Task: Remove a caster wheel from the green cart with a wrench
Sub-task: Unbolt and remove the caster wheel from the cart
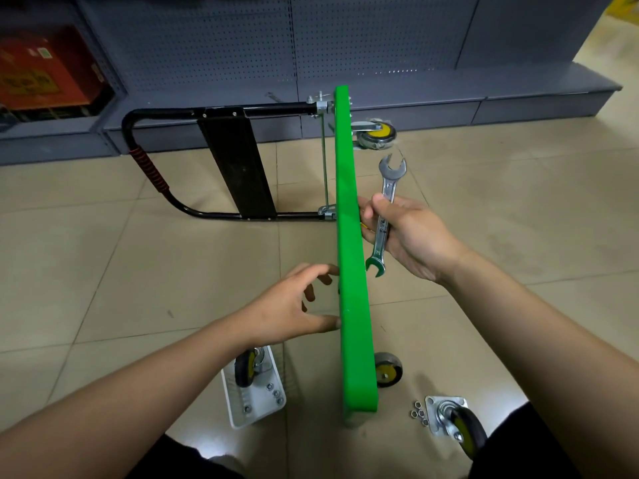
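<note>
The green cart [352, 236] deck looks like smooth, glossy plastic. Right of it, the wrench [385, 212] is bright polished metal. Left of the deck, the handle frame [221, 110] is glossy black tubing; beneath lie smooth beige floor tiles [138, 254].

The green plastic cart deck [352, 257] stood on edge on the tiled floor [518, 209]. Left of the deck lay its black tubular handle [152, 174] and, nearer, a white wire tray [254, 395] holding a caster. Right of the deck were two mounted casters, far [375, 134] and near [389, 369], the steel open-ended wrench [385, 216], a loose caster [456, 423] and nuts [419, 413]. Behind the deck stood grey pegboard shelving [242, 46].
</note>
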